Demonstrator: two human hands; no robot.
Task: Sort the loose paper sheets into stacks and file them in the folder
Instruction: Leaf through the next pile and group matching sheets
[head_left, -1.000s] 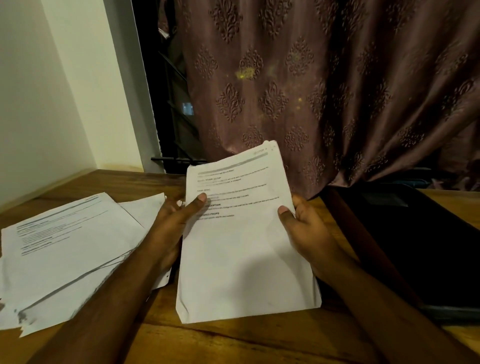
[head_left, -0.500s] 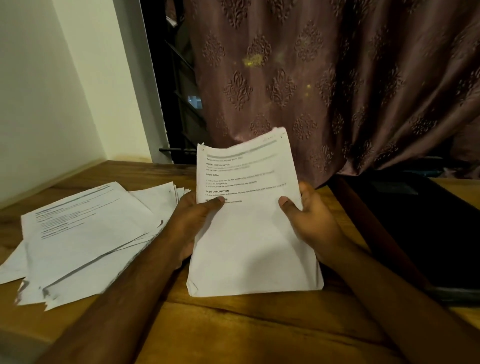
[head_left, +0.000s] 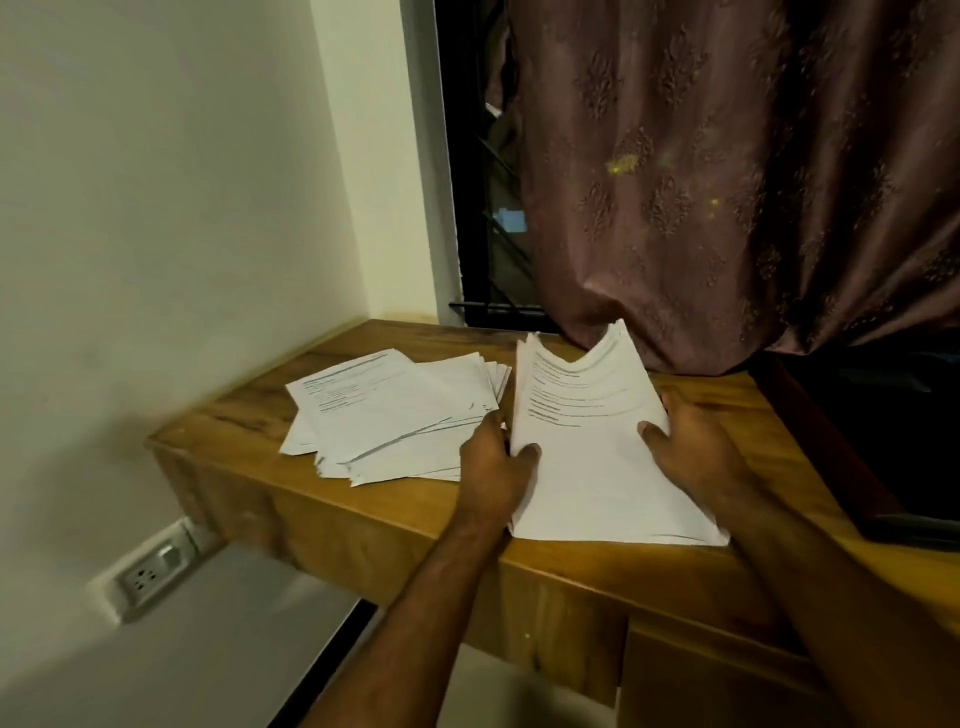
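A stack of printed white sheets (head_left: 592, 467) stands tilted on the wooden table (head_left: 374, 519), its lower edge resting near the table's front edge. My left hand (head_left: 496, 462) grips the stack's left side, thumb on the front. On the stack's right side my right hand (head_left: 691, 447) holds it, thumb pressed on the top sheet. A loose, fanned pile of other sheets (head_left: 395, 415) lies flat to the left. A dark folder (head_left: 878, 431) lies at the right, mostly in shadow.
A brown patterned curtain (head_left: 727, 182) hangs behind the table and touches its back edge. A white wall (head_left: 156, 208) borders the table's left end, with a socket plate (head_left: 150, 571) low on it. A dark window grille (head_left: 493, 234) shows beside the curtain.
The view has pulled back and swung left, showing the table's front edge and the wall socket. The held stack's top edge now sags in the middle. Both hands keep their hold.
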